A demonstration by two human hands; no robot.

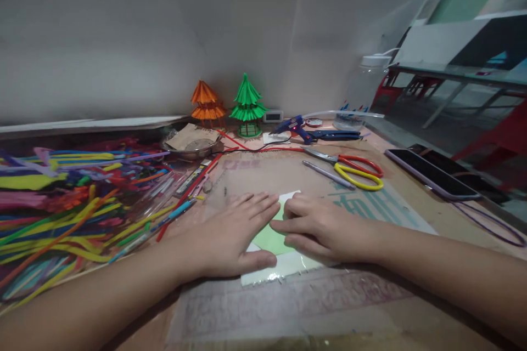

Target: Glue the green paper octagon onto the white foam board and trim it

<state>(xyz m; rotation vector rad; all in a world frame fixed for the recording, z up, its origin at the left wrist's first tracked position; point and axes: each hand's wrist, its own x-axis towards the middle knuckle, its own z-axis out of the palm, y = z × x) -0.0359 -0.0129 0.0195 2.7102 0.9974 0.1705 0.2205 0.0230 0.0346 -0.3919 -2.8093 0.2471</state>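
My left hand [242, 230] lies flat with its fingers stretched out over the left part of a light green sheet of paper [269, 238]. The green sheet rests on a white sheet [263, 275] with a glossy strip along its near edge. From the right, my right hand [315, 225] touches the papers. Its index finger points out, its thumb is apart from it and the other fingers curl in; I see nothing held. Both hands cover much of the papers. Beneath lies a see-through plastic sheet [230, 307] with faded print.
Colourful pipe cleaners [61, 214] heap up at left. Behind stand an orange paper-like tree [205, 101], a green tree [247, 104] and a metal bowl [195, 145]. Further right lie a glue gun [296, 129], pliers [335, 135], scissors [358, 170], a pen [329, 174] and a phone [428, 173].
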